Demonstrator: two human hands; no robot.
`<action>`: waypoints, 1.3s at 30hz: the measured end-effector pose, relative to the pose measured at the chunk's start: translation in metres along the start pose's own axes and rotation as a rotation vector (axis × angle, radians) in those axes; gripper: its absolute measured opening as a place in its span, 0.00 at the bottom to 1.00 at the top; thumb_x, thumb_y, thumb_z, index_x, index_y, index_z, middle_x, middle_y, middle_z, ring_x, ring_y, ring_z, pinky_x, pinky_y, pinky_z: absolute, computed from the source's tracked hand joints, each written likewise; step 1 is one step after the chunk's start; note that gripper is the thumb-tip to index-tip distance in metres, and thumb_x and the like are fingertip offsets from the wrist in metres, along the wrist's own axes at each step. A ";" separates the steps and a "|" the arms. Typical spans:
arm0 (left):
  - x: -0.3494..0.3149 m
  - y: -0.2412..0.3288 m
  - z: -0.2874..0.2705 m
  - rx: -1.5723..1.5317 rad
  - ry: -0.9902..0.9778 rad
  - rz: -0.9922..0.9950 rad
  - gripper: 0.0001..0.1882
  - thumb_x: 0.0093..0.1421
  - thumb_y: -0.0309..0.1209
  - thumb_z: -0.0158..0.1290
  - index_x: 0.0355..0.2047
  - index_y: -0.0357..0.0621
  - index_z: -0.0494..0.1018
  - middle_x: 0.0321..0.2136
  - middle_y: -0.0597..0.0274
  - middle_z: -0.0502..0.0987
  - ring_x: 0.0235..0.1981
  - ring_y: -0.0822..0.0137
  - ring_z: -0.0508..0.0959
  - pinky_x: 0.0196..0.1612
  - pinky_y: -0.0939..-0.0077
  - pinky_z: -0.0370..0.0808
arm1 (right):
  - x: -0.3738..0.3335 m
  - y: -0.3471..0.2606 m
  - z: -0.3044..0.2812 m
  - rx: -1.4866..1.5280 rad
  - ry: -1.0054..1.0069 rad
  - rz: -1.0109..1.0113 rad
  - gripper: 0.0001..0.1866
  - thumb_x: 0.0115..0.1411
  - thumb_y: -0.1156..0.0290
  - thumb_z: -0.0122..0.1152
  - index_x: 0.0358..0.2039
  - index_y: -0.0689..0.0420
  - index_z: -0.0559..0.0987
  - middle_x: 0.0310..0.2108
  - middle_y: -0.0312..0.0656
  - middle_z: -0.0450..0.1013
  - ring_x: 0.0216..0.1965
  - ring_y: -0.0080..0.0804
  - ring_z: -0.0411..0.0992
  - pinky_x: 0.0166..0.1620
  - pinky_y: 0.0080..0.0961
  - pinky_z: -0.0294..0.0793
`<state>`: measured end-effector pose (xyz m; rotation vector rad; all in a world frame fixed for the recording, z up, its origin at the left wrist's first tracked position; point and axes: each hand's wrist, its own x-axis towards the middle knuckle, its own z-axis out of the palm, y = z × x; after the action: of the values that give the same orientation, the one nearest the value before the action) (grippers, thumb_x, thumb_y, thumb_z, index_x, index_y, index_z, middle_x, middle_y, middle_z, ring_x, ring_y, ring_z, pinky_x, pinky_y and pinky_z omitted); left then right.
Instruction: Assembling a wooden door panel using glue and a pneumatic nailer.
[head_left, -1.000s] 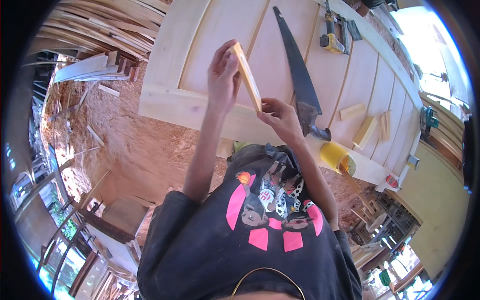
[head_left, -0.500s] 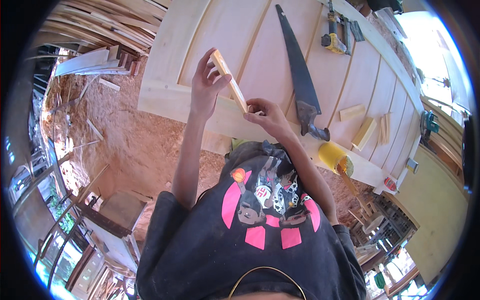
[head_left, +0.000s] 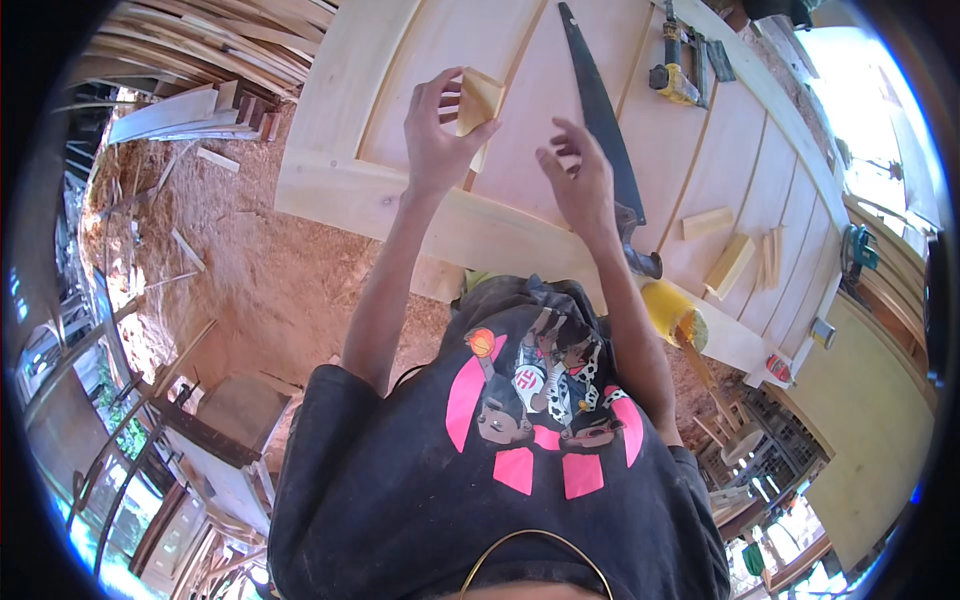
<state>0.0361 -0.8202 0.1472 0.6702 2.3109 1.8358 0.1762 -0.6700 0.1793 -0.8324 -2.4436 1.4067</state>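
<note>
At the far left, loose boards (head_left: 190, 115) lay beside the reddish earth floor (head_left: 270, 280), short of the pale wooden panel (head_left: 325, 185). Above that panel, the left hand (head_left: 440, 135) held a small wood block (head_left: 483, 98), raised and tilted. Its grip was closed on the piece, fingers along the left side and thumb at the lower right, leaving the broad face exposed. Good handling there would have called for light, even pressure on the edges and a steady wrist, so the block could be turned without slipping.

To its right, the right hand (head_left: 580, 175) was apart from the block. Its grip was parted, fingers loosely curled, and appeared to have hold of nothing, though blur made the fingertips hard to read. The handsaw (head_left: 600, 110) lay just beside it, so keeping those fingers off the teeth would have been wise. Farther right were a yellow container (head_left: 665, 308), a yellow-and-black tool (head_left: 680, 80) and 2 short offcuts (head_left: 730, 266).
</note>
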 end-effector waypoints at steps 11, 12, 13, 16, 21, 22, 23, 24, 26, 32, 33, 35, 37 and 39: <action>-0.002 -0.026 0.022 0.310 0.024 0.056 0.32 0.47 0.27 0.73 0.53 0.41 0.72 0.47 0.54 0.75 0.45 0.57 0.81 0.44 0.64 0.83 | 0.087 -0.029 0.008 -0.511 -0.233 -0.658 0.30 0.57 0.79 0.65 0.60 0.42 0.80 0.53 0.37 0.73 0.54 0.37 0.71 0.58 0.37 0.74; -0.003 -0.028 0.021 0.303 0.047 0.045 0.32 0.47 0.28 0.73 0.52 0.41 0.71 0.47 0.54 0.75 0.45 0.57 0.81 0.43 0.63 0.83 | 0.095 -0.029 0.011 -0.536 -0.274 -0.695 0.30 0.57 0.79 0.65 0.60 0.42 0.79 0.53 0.36 0.73 0.54 0.38 0.71 0.59 0.37 0.74; -0.003 -0.029 0.020 0.297 0.071 0.033 0.32 0.47 0.28 0.73 0.51 0.40 0.71 0.46 0.54 0.75 0.45 0.57 0.80 0.43 0.62 0.82 | 0.101 -0.028 0.013 -0.560 -0.315 -0.733 0.31 0.56 0.79 0.65 0.61 0.41 0.79 0.53 0.36 0.73 0.54 0.38 0.71 0.60 0.37 0.73; -0.006 -0.032 0.015 0.329 0.114 0.019 0.32 0.47 0.28 0.73 0.50 0.39 0.69 0.46 0.54 0.75 0.45 0.55 0.78 0.42 0.61 0.80 | 0.113 -0.033 0.023 -0.599 -0.382 -0.790 0.31 0.56 0.77 0.66 0.61 0.41 0.79 0.54 0.35 0.73 0.55 0.38 0.70 0.60 0.37 0.73; -0.013 -0.030 0.012 0.354 0.182 0.017 0.33 0.44 0.24 0.71 0.49 0.41 0.68 0.45 0.55 0.74 0.46 0.49 0.73 0.48 0.53 0.74 | 0.132 -0.035 0.026 -0.530 -0.513 -0.783 0.34 0.51 0.73 0.72 0.61 0.39 0.78 0.54 0.34 0.73 0.55 0.37 0.70 0.60 0.36 0.73; -0.015 -0.028 0.010 0.338 0.191 0.044 0.33 0.43 0.23 0.71 0.49 0.41 0.68 0.44 0.54 0.74 0.45 0.49 0.73 0.47 0.54 0.74 | 0.134 -0.036 0.026 -0.468 -0.528 -0.770 0.36 0.50 0.72 0.75 0.61 0.39 0.78 0.54 0.34 0.73 0.55 0.37 0.70 0.60 0.36 0.73; -0.017 -0.026 0.009 0.343 0.207 0.033 0.33 0.43 0.23 0.71 0.49 0.41 0.68 0.44 0.54 0.74 0.45 0.49 0.73 0.47 0.54 0.74 | 0.133 -0.037 0.025 -0.466 -0.545 -0.782 0.36 0.50 0.72 0.75 0.61 0.39 0.78 0.54 0.34 0.73 0.55 0.37 0.70 0.60 0.36 0.73; -0.020 -0.025 0.006 0.319 0.243 0.035 0.33 0.43 0.24 0.71 0.49 0.41 0.68 0.44 0.54 0.74 0.45 0.50 0.73 0.46 0.55 0.74 | 0.129 -0.043 0.024 -0.362 -0.478 -0.710 0.37 0.49 0.71 0.76 0.61 0.38 0.78 0.53 0.34 0.73 0.54 0.38 0.70 0.60 0.36 0.73; -0.022 -0.020 0.001 0.299 0.287 0.036 0.33 0.43 0.24 0.71 0.49 0.41 0.69 0.44 0.54 0.74 0.44 0.50 0.73 0.45 0.56 0.74 | 0.126 -0.051 0.018 -0.257 -0.418 -0.641 0.38 0.47 0.70 0.78 0.61 0.38 0.78 0.53 0.35 0.73 0.53 0.39 0.69 0.59 0.36 0.74; -0.022 -0.006 -0.008 0.337 0.303 0.003 0.27 0.47 0.25 0.70 0.47 0.41 0.72 0.43 0.54 0.73 0.41 0.55 0.76 0.41 0.63 0.79 | 0.118 -0.056 0.001 -0.315 -0.386 -0.639 0.29 0.52 0.70 0.76 0.57 0.44 0.82 0.51 0.37 0.74 0.51 0.39 0.70 0.56 0.37 0.74; -0.019 -0.006 -0.006 0.347 0.300 0.018 0.27 0.47 0.25 0.70 0.47 0.41 0.72 0.43 0.55 0.73 0.41 0.56 0.76 0.41 0.63 0.78 | 0.116 -0.056 0.002 -0.290 -0.365 -0.641 0.26 0.53 0.71 0.75 0.55 0.47 0.83 0.49 0.38 0.75 0.50 0.40 0.71 0.55 0.36 0.75; -0.016 -0.005 -0.003 0.353 0.290 0.037 0.27 0.47 0.25 0.70 0.48 0.41 0.73 0.42 0.55 0.73 0.41 0.56 0.76 0.42 0.62 0.77 | 0.110 -0.056 0.005 -0.269 -0.337 -0.638 0.23 0.55 0.72 0.74 0.52 0.49 0.84 0.47 0.39 0.76 0.49 0.40 0.72 0.53 0.36 0.75; -0.015 -0.003 0.002 0.377 0.282 0.060 0.29 0.46 0.25 0.70 0.49 0.42 0.73 0.43 0.56 0.73 0.43 0.56 0.74 0.44 0.61 0.76 | 0.102 -0.054 0.009 -0.243 -0.250 -0.604 0.18 0.56 0.73 0.72 0.49 0.51 0.85 0.41 0.41 0.77 0.46 0.41 0.74 0.50 0.35 0.77; -0.013 0.000 0.006 0.374 0.284 0.066 0.29 0.45 0.24 0.69 0.49 0.44 0.73 0.43 0.56 0.73 0.44 0.53 0.73 0.45 0.58 0.75 | 0.094 -0.055 0.012 -0.233 -0.225 -0.565 0.17 0.57 0.74 0.71 0.48 0.52 0.85 0.40 0.42 0.78 0.44 0.42 0.75 0.49 0.36 0.77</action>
<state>0.0499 -0.8202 0.1428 0.5601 2.8933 1.6271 0.0732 -0.6471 0.2095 0.0111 -2.7353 1.0607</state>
